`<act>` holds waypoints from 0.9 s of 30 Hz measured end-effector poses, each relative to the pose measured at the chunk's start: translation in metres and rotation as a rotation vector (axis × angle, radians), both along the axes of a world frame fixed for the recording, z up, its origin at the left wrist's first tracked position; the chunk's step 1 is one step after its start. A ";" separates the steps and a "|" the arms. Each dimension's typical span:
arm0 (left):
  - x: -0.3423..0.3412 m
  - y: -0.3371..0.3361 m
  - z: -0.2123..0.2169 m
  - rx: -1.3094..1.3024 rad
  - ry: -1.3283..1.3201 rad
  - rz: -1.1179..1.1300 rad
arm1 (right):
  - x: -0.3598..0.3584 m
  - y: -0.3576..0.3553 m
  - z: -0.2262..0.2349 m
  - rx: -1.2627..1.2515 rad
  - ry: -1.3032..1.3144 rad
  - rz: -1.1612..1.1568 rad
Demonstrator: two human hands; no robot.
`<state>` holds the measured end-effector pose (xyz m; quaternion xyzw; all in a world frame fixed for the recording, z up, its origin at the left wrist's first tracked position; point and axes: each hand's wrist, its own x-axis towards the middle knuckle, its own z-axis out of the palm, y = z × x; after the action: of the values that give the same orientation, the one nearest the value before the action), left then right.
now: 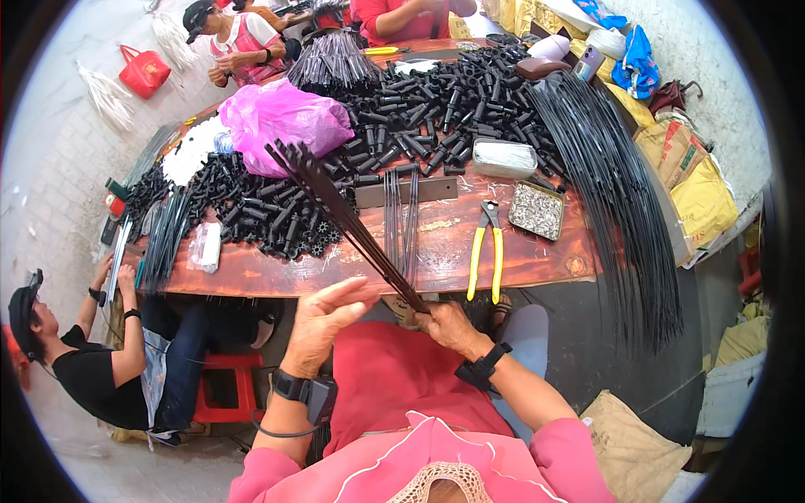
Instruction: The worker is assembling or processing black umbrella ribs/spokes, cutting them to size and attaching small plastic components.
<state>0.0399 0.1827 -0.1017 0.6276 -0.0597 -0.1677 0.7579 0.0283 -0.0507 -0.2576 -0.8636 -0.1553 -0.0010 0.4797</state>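
Observation:
My right hand (453,327) is closed around the lower end of a bundle of thin black rods (350,225). The bundle slants up and left over the table's near edge, its wider flat tips fanned slightly at the top. Beside it, my left hand (331,318) is held with fingers stretched out and apart, nothing in it. Beyond the hands, several thin dark rods (392,220) lie against a flat metal bar (436,189). To the right are yellow-handled cutting pliers (498,256) and a square tin (537,210) of small metal pieces.
Black plastic tubular parts (428,109) are heaped across the wooden table (335,272), with a pink plastic bag (285,126) on them. Long black rods (612,210) overhang the right edge. A clear box (503,158) stands behind the tin. Co-workers sit at left (92,360) and far side.

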 end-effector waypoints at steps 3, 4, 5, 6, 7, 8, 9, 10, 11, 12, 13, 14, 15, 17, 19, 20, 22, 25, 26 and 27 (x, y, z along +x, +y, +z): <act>0.005 0.014 0.010 -0.001 -0.047 0.022 | 0.012 -0.002 -0.016 -0.056 0.003 -0.004; 0.009 0.013 0.015 -0.016 -0.100 0.010 | 0.015 -0.004 -0.021 -0.066 0.061 -0.011; 0.014 0.008 0.025 -0.001 -0.141 -0.053 | 0.020 -0.008 -0.035 -0.098 0.033 0.038; 0.017 0.004 0.032 0.002 -0.144 -0.045 | 0.023 -0.004 -0.036 -0.096 0.030 0.046; 0.019 -0.004 0.040 -0.062 -0.163 -0.085 | 0.025 -0.002 -0.034 -0.032 -0.040 0.046; 0.022 -0.011 0.048 -0.126 -0.182 -0.126 | 0.026 0.000 -0.032 0.031 -0.110 0.046; 0.026 -0.016 0.055 -0.144 -0.179 -0.166 | 0.024 0.000 -0.032 0.029 -0.111 0.046; 0.030 -0.020 0.061 -0.145 -0.184 -0.165 | 0.022 0.001 -0.032 -0.086 0.126 0.076; 0.035 -0.024 0.066 -0.111 -0.226 -0.192 | 0.020 0.002 -0.033 -0.200 0.363 0.105; 0.040 -0.028 0.070 -0.077 -0.269 -0.220 | 0.018 0.004 -0.040 -0.202 0.358 0.105; 0.047 -0.030 0.070 -0.046 -0.371 -0.213 | 0.014 0.007 -0.048 -0.143 0.223 0.082; 0.049 -0.034 0.074 -0.045 -0.378 -0.205 | 0.011 0.008 -0.056 -0.083 0.088 0.060; 0.054 -0.039 0.078 -0.091 -0.360 -0.201 | 0.009 0.007 -0.059 -0.084 0.084 0.065; 0.056 -0.047 0.087 -0.168 -0.376 -0.168 | 0.008 0.007 -0.053 -0.021 0.136 0.083; 0.057 -0.051 0.097 -0.172 -0.373 -0.169 | 0.006 0.006 -0.045 -0.004 0.171 0.092; 0.057 -0.052 0.101 -0.179 -0.361 -0.177 | 0.006 0.007 -0.044 0.013 0.216 0.093; 0.058 -0.056 0.103 -0.196 -0.388 -0.179 | 0.005 0.007 -0.047 0.023 0.235 0.085; 0.059 -0.061 0.105 -0.152 -0.394 -0.243 | 0.001 0.005 -0.048 0.071 0.252 0.064; 0.061 -0.063 0.105 -0.154 -0.397 -0.246 | 0.001 0.003 -0.048 0.107 0.248 0.054; 0.062 -0.064 0.104 -0.160 -0.408 -0.260 | 0.000 0.002 -0.046 0.107 0.246 0.052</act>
<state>0.1023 0.1182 0.0021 0.5734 -0.3045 -0.1283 0.7497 0.0285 -0.0492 -0.3038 -0.8261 -0.1172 0.1092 0.5402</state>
